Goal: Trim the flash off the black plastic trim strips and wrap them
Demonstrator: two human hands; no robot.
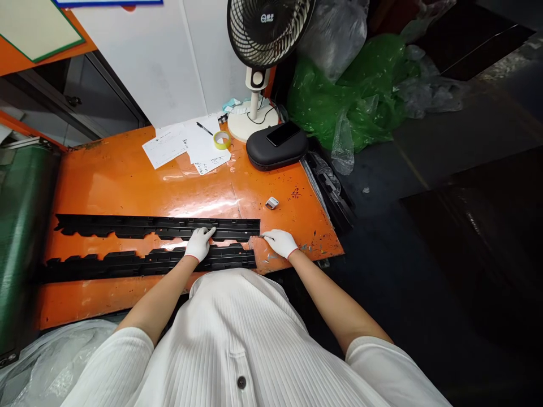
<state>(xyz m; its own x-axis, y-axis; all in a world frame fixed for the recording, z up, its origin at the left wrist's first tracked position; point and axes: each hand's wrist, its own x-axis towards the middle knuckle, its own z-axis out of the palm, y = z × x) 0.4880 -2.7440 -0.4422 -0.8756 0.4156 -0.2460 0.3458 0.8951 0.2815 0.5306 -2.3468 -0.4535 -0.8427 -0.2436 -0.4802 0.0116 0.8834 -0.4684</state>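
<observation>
Two long black plastic strips lie side by side on the orange table (127,181). My left hand (198,243), in a white glove, rests across the far strip (139,226), fingers spread on it, with the near strip (127,264) just below. My right hand (280,242), also gloved, sits at the right end of the far strip, fingers pinched near its tip. Whether it holds a small tool there is too small to tell.
A small metal blade piece (272,202) lies on the table. At the back stand papers (186,146), a pen, a tape roll (222,140), a black case (275,150) with a phone and a fan (265,34). Green plastic bags (356,96) lie at right. A green conveyor (21,226) is left.
</observation>
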